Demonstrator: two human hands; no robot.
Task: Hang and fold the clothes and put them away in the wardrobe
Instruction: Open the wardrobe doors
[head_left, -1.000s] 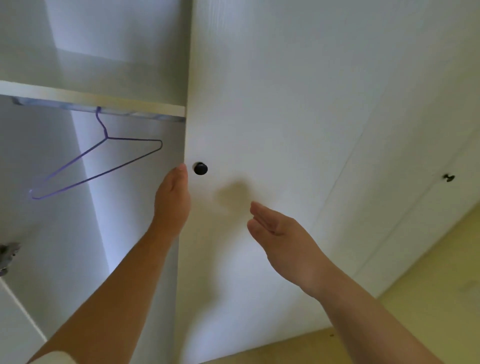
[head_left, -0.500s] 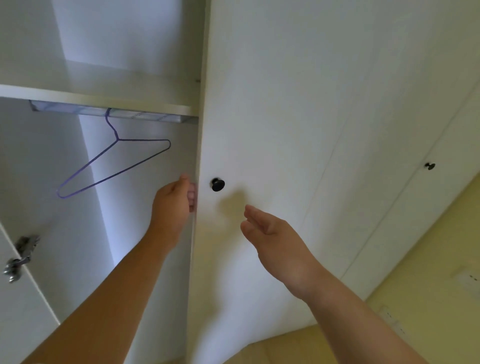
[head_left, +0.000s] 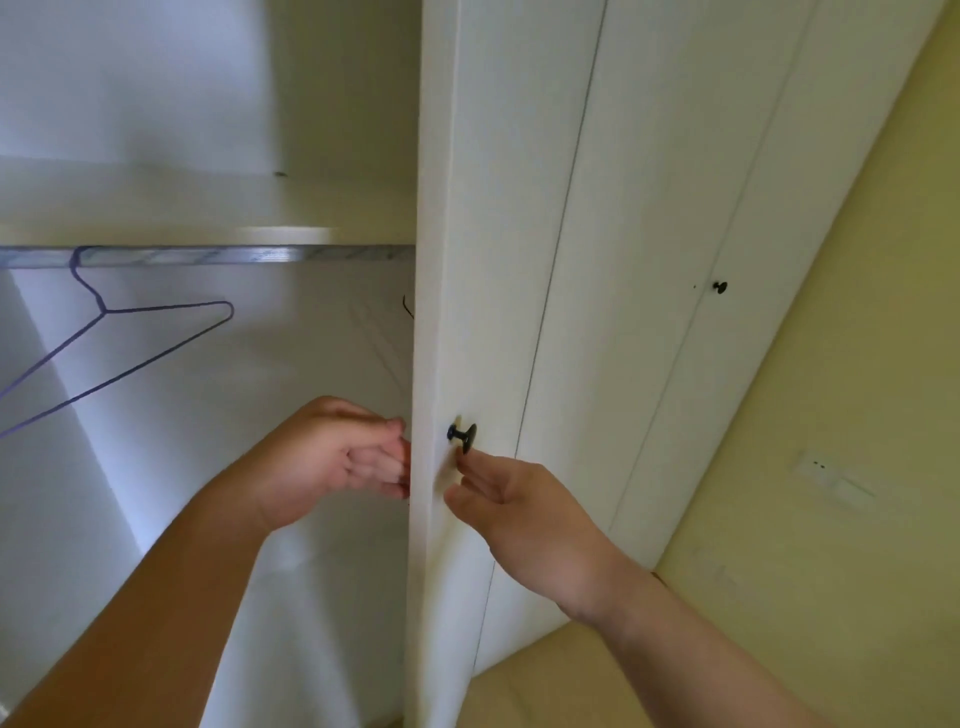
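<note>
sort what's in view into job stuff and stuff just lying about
Job:
door, gripped at its edge by the left hand
knob, right hand reaching at it
hanger on the rail

Lying about:
far knob
socket on the wall

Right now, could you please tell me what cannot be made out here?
Head view:
- Left hand: ends of the fingers hidden behind the door edge they curl round.
- Purple hanger: far end cut off by the left frame edge.
- Thin dark thing beside the door: mostly hidden by it, too small to identify.
</note>
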